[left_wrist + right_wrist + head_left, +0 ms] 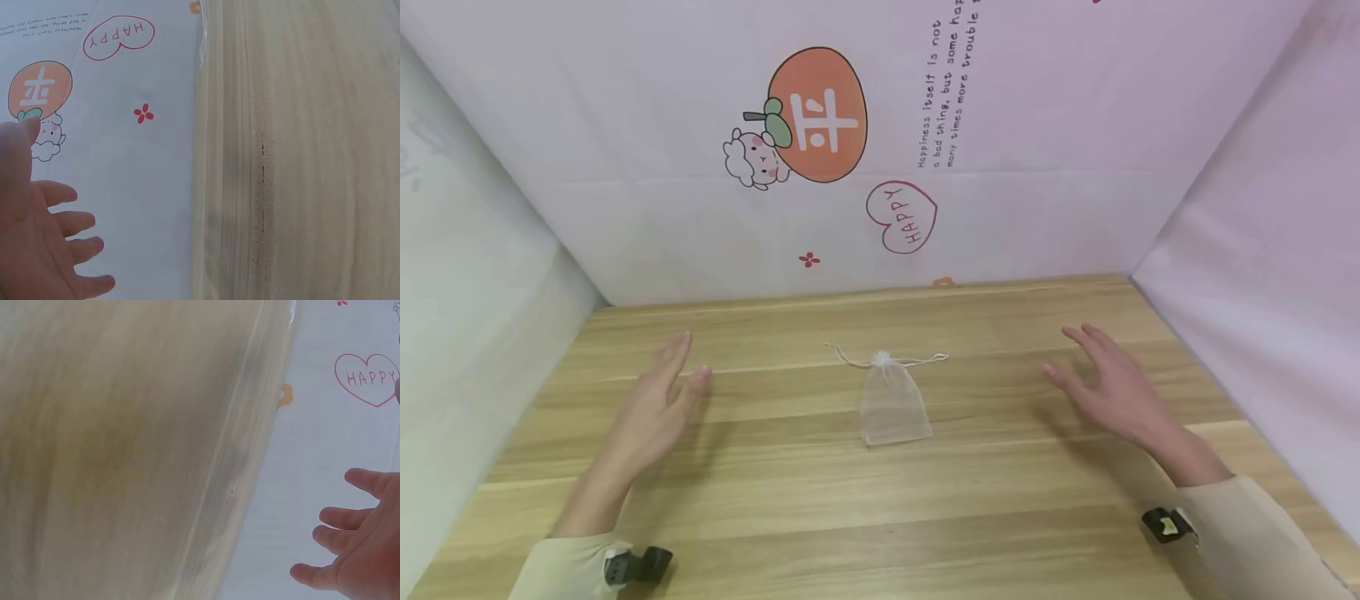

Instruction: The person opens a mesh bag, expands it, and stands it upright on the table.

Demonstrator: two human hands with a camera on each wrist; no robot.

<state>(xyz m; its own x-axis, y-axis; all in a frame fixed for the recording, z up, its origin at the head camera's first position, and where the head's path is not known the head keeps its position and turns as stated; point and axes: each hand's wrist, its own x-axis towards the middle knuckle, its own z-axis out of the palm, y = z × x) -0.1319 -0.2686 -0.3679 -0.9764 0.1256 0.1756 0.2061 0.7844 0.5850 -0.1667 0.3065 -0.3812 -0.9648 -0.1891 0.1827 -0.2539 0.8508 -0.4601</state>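
- Sleeves, beige cloth: one at each near corner; small black devices at the cuffs, presumably fixed there to look along each hand.
- Surface, flat, pale wood grain: carries the pouch.
- Left hand, bare: raised over the left side, fingers extended, thumb standing apart, holding nothing.
- Right hand, bare: near mirror of the left, fingers loosely spread, thumb apart, holding nothing. The wide, even spacing seems to keep the pouch within reach of both hands.
- Pouch, small, white, sheer mesh: midway between the hands, well apart from each, base toward the person. It lies flat, likely because it is limp and unfilled.
- Drawstring, thin white cord: ends trail left and right from the gathered neck, which it probably cinches.
- Backdrop, white printed sheet: upright behind the surface, apparently serving as a screen.
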